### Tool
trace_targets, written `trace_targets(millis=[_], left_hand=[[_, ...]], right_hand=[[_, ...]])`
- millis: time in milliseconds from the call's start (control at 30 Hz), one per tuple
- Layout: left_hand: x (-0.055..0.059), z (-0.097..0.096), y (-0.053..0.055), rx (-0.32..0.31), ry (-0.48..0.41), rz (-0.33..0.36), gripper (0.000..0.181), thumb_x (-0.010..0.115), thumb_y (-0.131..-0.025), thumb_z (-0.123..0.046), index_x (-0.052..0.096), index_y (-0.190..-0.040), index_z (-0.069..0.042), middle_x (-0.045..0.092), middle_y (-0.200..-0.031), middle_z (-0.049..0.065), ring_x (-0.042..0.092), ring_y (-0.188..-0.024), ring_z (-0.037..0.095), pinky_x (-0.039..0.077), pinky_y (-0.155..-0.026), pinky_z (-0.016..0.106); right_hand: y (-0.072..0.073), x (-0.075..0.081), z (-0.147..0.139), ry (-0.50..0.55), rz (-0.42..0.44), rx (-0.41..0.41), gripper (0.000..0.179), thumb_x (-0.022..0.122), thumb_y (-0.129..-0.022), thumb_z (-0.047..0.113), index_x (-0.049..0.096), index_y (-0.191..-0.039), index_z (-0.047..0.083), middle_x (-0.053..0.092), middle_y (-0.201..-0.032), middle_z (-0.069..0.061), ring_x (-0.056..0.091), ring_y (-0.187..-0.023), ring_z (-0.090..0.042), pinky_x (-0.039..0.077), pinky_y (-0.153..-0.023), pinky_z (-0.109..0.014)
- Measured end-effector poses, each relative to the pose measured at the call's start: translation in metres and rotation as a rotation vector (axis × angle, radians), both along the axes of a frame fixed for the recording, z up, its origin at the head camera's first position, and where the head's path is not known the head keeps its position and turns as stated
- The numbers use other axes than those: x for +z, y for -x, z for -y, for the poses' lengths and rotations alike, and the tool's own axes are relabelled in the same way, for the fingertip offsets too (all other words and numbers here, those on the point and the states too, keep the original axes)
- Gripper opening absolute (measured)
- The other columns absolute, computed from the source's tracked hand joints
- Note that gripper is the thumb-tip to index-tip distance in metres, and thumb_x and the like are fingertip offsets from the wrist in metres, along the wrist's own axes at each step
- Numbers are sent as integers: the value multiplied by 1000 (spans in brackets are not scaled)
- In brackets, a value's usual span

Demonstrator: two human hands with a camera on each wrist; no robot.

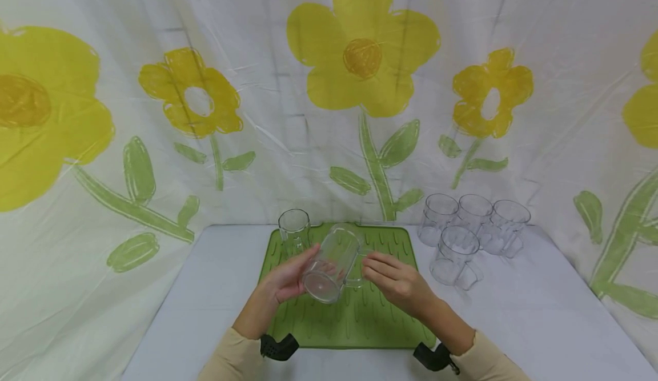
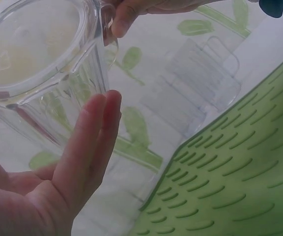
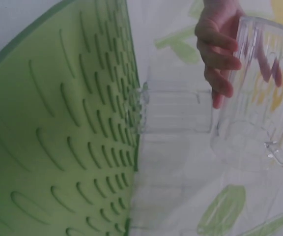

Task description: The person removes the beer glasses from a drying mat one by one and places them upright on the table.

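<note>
A clear glass mug (image 1: 336, 255) is held tilted above the green mat (image 1: 354, 324), its base towards me and its mouth away. My left hand (image 1: 289, 278) holds the mug's body from the left, thumb and fingers around its side. In the left wrist view, two fingers (image 2: 90, 132) of that hand reach along the ribbed wall near the base. On the right, my right hand (image 1: 398, 281) pinches the handle. Another glass mug (image 1: 295, 229) stands at the mat's far left corner, also seen in the right wrist view as a clear mug (image 3: 176, 110).
Several clear glass mugs (image 1: 454, 255) stand grouped on the white table (image 1: 519, 318), right of the mat. A white curtain (image 1: 267, 141) with yellow flowers hangs behind the table's far edge.
</note>
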State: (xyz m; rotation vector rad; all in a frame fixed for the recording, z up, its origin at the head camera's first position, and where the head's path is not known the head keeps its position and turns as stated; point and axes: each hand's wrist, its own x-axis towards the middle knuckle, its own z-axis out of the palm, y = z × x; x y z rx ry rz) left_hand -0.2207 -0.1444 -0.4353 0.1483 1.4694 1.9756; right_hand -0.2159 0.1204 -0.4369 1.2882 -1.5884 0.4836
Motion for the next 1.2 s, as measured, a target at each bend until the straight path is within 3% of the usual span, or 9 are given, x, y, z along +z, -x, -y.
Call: trace_targets(millis=[167, 433, 967, 1100, 1200], left_hand=[[0, -1, -1, 19, 6, 32, 83, 43, -100, -53, 13, -153, 3, 48, -141, 26, 65, -107, 12, 56, -91, 27], [1, -1, 0, 13, -14, 43, 83, 44, -100, -51, 16, -150, 9, 65, -114, 8, 68, -102, 14, 57, -89, 28], [0, -1, 1, 33, -23, 34, 79, 43, -101, -48, 14, -151, 7, 65, -115, 8, 69, -100, 14, 58, -88, 28], [-1, -1, 0, 63, -9, 33, 76, 43, -102, -44, 15, -151, 7, 68, -109, 2, 68, -98, 10, 58, -85, 24], [-1, -1, -1, 79, -4, 28, 74, 44, -102, -42, 15, -151, 6, 69, -104, -1, 68, -97, 8, 58, -83, 23]], right_hand=[[-1, 0, 0, 1, 20, 1, 24, 52, -100, 7, 75, -96, 3, 75, -94, -10, 71, -87, -24, 61, -75, -28], [-2, 1, 0, -26, 53, -30, 23, 51, -101, 11, 73, -98, 5, 74, -96, -8, 71, -89, -23, 60, -78, -28], [-5, 0, -2, -77, 196, -50, 25, 54, -101, 23, 73, -98, 7, 74, -101, -9, 69, -95, -24, 60, -80, -30], [-5, -1, -3, -108, 233, -33, 18, 72, -89, 19, 72, -101, 7, 73, -105, -9, 68, -99, -25, 59, -84, -30], [-5, -1, -3, -133, 252, -27, 37, 84, -70, 16, 72, -104, 8, 72, -107, -8, 66, -101, -25, 58, -86, -30]])
